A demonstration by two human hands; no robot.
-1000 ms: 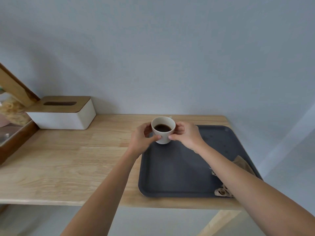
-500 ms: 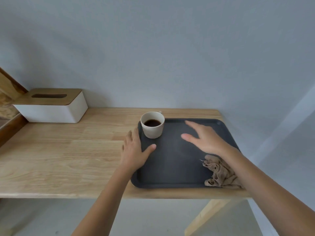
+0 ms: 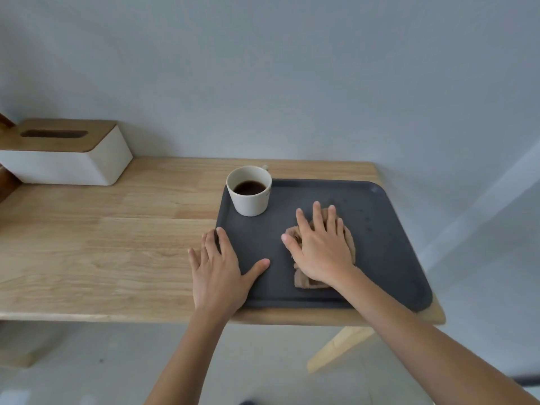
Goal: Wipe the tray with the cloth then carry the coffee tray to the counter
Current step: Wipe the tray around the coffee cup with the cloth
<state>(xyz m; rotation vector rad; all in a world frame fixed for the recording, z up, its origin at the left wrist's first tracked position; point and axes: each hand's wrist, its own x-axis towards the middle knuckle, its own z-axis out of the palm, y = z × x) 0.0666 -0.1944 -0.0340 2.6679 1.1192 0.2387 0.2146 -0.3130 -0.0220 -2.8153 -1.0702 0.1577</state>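
In the head view, the right hand (image 3: 321, 249) lies flat with fingers spread on the crumpled tan cloth (image 3: 347, 238) in the middle of the dark tray (image 3: 388, 258), which sits at the right end of the wooden table (image 3: 102, 244). The left hand (image 3: 219, 270), open and holding nothing, presses on the tray's near-left edge. To wipe well, the person should probably keep that edge pinned, sweep the cloth toward the speckled far-right area, and steer clear of the full coffee cup (image 3: 249, 190) in the far-left corner so nothing spills.
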